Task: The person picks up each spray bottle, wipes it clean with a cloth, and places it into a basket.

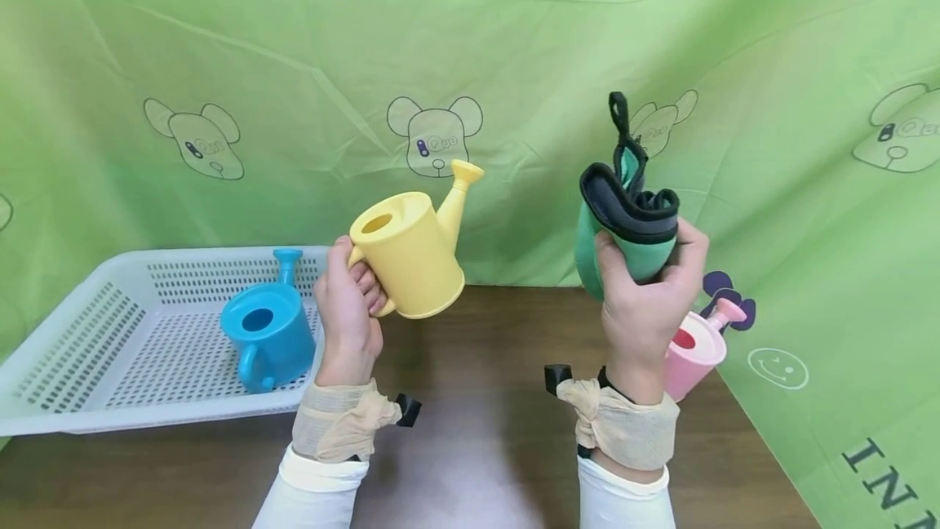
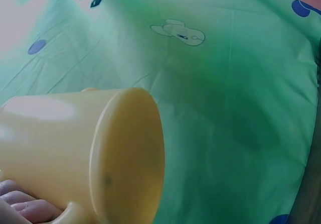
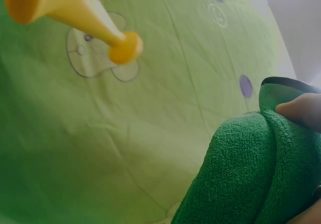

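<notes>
My left hand [image 1: 348, 308] grips a yellow watering can [image 1: 411, 255] by its handle, holding it raised and tilted above the table. The can's spout points up and to the right. In the left wrist view the underside of the yellow can [image 2: 133, 158] faces the camera. Higher up on the right, my right hand [image 1: 649, 300] squeezes a bunched green fabric item with black edging and a black loop [image 1: 639, 255] between thumb and fingers. Its fuzzy green surface [image 3: 235, 163] fills the lower right of the right wrist view. What kind of item it is cannot be told.
A white perforated basket [image 1: 66, 349] stands at the left with a blue watering can [image 1: 282, 333] inside. Partly behind my right wrist is a pink watering can [image 1: 693, 357]. Green printed cloth [image 1: 514, 47] hangs behind and to the right of the brown table [image 1: 470, 447].
</notes>
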Demonstrator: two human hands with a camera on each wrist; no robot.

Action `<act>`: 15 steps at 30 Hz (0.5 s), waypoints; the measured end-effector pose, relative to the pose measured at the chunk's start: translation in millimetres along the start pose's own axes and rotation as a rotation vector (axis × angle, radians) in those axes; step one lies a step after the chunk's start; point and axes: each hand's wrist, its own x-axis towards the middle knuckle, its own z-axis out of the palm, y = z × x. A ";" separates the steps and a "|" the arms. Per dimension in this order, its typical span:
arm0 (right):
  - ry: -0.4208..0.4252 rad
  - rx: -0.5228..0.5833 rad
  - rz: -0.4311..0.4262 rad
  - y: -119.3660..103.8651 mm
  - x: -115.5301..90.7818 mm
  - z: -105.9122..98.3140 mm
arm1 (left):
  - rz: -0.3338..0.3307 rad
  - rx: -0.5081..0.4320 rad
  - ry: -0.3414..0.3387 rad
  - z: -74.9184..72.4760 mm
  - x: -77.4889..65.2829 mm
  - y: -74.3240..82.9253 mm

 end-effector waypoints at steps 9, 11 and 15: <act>-0.144 -0.145 0.027 7.4 -16.6 17.3 | 0.010 -0.013 -0.060 5.1 -10.4 9.1; -0.179 -0.175 0.022 9.1 -21.5 21.6 | 0.025 -0.010 -0.061 6.6 -13.8 10.4; -0.227 -0.238 0.022 10.8 -30.5 30.6 | 0.066 -0.013 -0.070 9.3 -19.1 10.8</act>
